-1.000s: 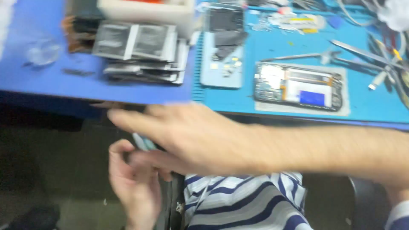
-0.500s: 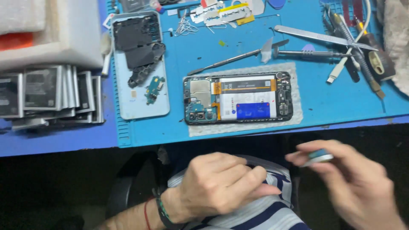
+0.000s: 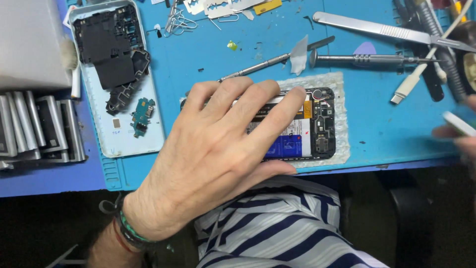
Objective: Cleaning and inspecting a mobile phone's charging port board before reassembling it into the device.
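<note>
An opened phone (image 3: 317, 124) with its back cover off lies on a clear plastic sheet on the blue work mat (image 3: 208, 54); its battery and circuit boards show. My left hand (image 3: 218, 149) lies flat over the phone's left part, fingers spread, pressing on it. At the right edge of the view my right hand (image 3: 458, 134) is blurred and pinches a small flat white piece (image 3: 458, 123).
A pale phone back cover (image 3: 116, 74) holding black frame parts and a small board lies at the left. Stacked batteries (image 3: 42, 129) sit further left. Screwdrivers (image 3: 367, 58), tweezers (image 3: 382, 31) and several other tools lie along the back.
My left hand has come up from my lap onto the opened phone. My right hand has moved out to the right edge with the small piece. The view has zoomed closer.
</note>
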